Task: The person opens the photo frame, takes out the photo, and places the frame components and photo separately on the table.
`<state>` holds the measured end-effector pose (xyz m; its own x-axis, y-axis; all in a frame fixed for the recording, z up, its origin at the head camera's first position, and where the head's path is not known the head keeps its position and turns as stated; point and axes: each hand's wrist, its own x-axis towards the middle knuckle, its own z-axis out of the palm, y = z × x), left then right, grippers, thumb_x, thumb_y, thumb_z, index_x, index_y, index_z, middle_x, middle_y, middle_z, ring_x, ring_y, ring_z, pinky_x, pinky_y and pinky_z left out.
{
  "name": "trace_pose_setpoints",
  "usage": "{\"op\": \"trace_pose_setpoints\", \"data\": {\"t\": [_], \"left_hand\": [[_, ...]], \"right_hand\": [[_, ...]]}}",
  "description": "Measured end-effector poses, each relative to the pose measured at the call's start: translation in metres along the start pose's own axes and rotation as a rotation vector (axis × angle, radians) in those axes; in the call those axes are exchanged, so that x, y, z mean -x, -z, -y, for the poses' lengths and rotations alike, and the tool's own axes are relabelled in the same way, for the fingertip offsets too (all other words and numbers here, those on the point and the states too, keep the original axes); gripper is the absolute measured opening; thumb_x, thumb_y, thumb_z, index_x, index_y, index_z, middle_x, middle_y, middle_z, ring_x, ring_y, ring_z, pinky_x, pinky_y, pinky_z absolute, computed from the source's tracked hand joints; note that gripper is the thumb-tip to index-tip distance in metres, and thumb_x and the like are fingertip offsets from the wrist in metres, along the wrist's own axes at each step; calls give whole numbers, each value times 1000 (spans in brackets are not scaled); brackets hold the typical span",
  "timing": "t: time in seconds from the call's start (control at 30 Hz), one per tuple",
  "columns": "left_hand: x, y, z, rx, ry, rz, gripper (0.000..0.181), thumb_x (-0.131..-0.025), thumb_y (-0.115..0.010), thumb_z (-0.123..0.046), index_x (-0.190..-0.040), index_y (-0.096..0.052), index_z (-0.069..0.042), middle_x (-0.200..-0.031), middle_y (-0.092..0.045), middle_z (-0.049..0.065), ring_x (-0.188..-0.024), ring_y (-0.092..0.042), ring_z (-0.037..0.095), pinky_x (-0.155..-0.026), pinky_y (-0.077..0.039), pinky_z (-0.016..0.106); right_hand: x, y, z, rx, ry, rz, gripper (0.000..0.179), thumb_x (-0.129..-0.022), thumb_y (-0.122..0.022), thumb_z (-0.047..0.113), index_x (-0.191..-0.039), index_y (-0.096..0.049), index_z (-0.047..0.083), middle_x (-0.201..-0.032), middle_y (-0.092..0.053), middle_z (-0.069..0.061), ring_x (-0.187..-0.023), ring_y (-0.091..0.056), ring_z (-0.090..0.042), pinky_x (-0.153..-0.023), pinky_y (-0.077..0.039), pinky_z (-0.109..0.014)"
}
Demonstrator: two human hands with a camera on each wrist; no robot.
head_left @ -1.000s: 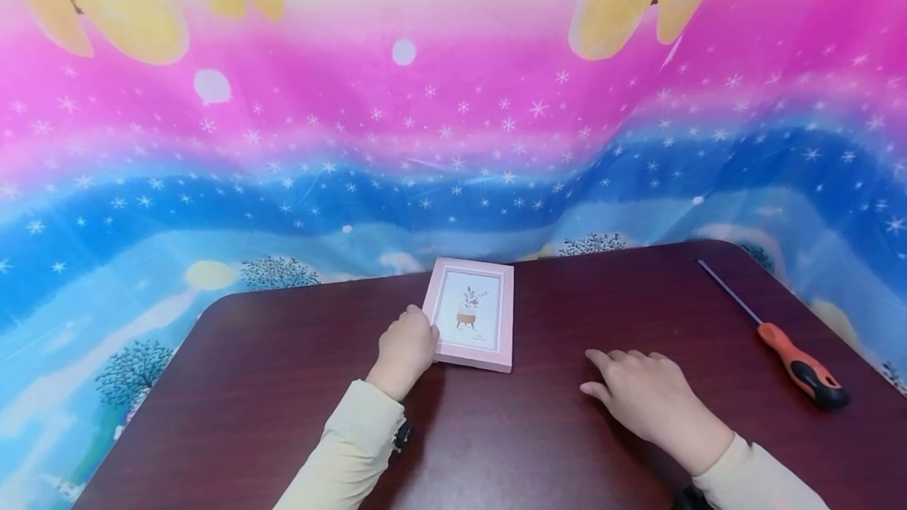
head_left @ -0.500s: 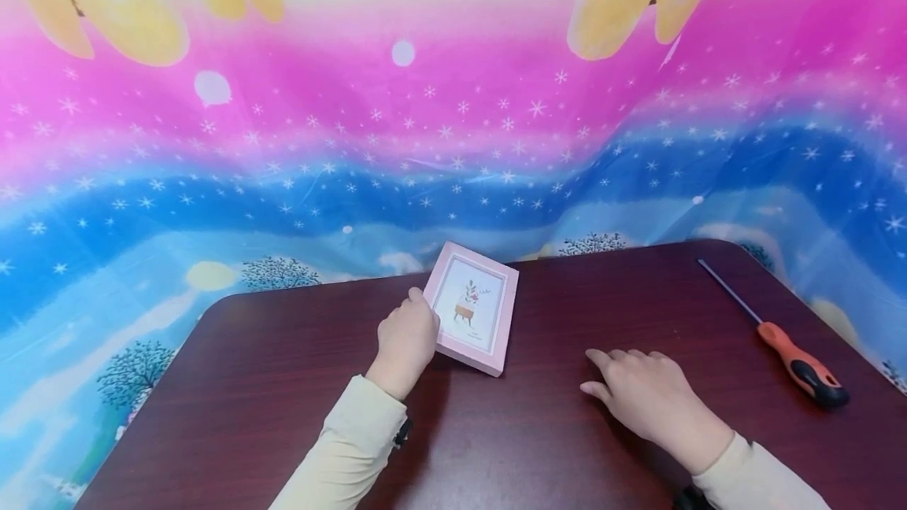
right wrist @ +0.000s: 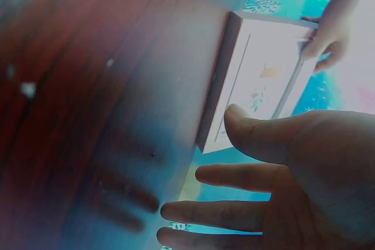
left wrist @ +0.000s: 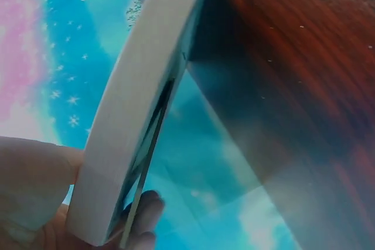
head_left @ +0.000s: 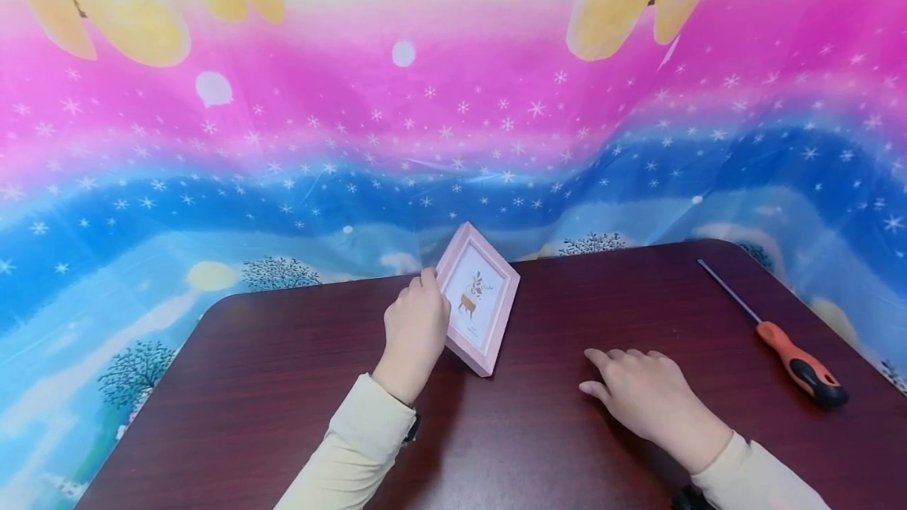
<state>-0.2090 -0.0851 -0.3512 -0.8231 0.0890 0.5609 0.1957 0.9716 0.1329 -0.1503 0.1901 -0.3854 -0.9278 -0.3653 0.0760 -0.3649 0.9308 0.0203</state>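
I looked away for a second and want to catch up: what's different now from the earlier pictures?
The left hand has moved up and slightly right, raising the left side of the pink picture frame, which now tilts more steeply, its face turned to the right. Nothing was newly grasped or let go. The right hand and the screwdriver stayed put.

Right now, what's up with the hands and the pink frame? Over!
Left hand gripping pink frame, tilted. Right hand holding nothing. Screwdriver off to the right, not in the way.
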Motion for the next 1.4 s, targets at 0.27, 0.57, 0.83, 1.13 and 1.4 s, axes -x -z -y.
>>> {"op": "trace_pose_setpoints", "data": {"t": [0.27, 0.57, 0.83, 1.13, 1.4], "left_hand": [[0, 7, -14, -46, -70, -64, 30, -90, -71, -12, -114, -62, 3, -87, -67, 15, -70, -65, 26, -51, -55, 38], [1, 13, -31, -61, -129, -85, 37, -83, -80, -18, -111, -61, -1, -88, -66, 11, -72, -64, 23, -51, -54, 35], [4, 12, -45, -18, -205, -123, 35, -84, -78, -19, -113, -65, -5, -92, -66, 7, -75, -64, 21, -54, -55, 33], [6, 13, -51, 120, -175, -53, 35, -91, -69, -22, -122, -64, -6, -101, -68, 7, -83, -65, 22, -61, -56, 36], [10, 15, -56, 245, -152, 73, 41, -96, -58, -24, -133, -59, -7, -116, -66, 8, -93, -66, 21, -70, -58, 39]], "right_hand": [[0, 1, 1, -2, 3, 7, 47, -91, -69, 43, -122, -69, 8, -101, -72, -8, -84, -68, -27, -68, -54, -45], [0, 2, 1, 4, 1, -4, 47, -90, -70, 43, -121, -69, 8, -99, -72, -8, -84, -68, -27, -68, -54, -45], [0, 2, 0, 3, -1, -2, 47, -90, -70, 43, -121, -69, 8, -100, -72, -8, -84, -69, -28, -68, -54, -45], [0, 2, 0, -8, -9, 19, 48, -90, -69, 43, -122, -68, 7, -101, -72, -8, -87, -69, -28, -70, -54, -47], [0, 3, -1, -12, -18, 42, 48, -91, -69, 44, -123, -68, 8, -101, -71, -7, -86, -69, -27, -70, -54, -46]]}}
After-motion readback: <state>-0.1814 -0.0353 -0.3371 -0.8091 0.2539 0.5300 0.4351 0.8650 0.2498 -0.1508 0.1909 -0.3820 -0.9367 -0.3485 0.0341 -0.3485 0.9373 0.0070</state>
